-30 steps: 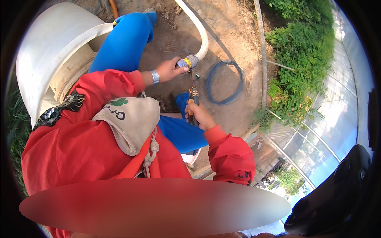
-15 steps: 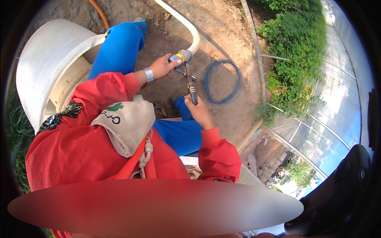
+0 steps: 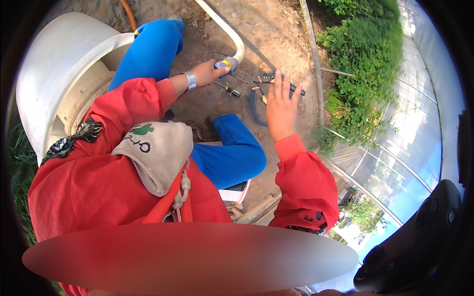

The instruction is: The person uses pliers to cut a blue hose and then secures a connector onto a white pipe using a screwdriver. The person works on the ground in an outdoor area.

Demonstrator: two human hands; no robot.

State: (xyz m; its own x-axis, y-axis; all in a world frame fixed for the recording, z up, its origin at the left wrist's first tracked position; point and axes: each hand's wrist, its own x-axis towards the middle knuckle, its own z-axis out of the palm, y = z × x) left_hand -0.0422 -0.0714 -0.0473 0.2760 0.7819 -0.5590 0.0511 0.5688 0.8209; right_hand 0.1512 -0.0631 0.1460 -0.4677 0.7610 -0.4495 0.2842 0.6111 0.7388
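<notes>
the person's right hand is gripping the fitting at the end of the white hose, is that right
Not the right hand, which is at the pliers: the head view shows the left hand gripping the fitting at the end of the white hose.

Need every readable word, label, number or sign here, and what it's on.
Beige cloth: large dark lettering beside a green print, partly hidden; wording not copied.
Right red sleeve: dark marks, too unclear to read.
Grey hose coupling in the left hand: any print too small to read.
Pliers by the right hand: any marking too small to read.
</notes>
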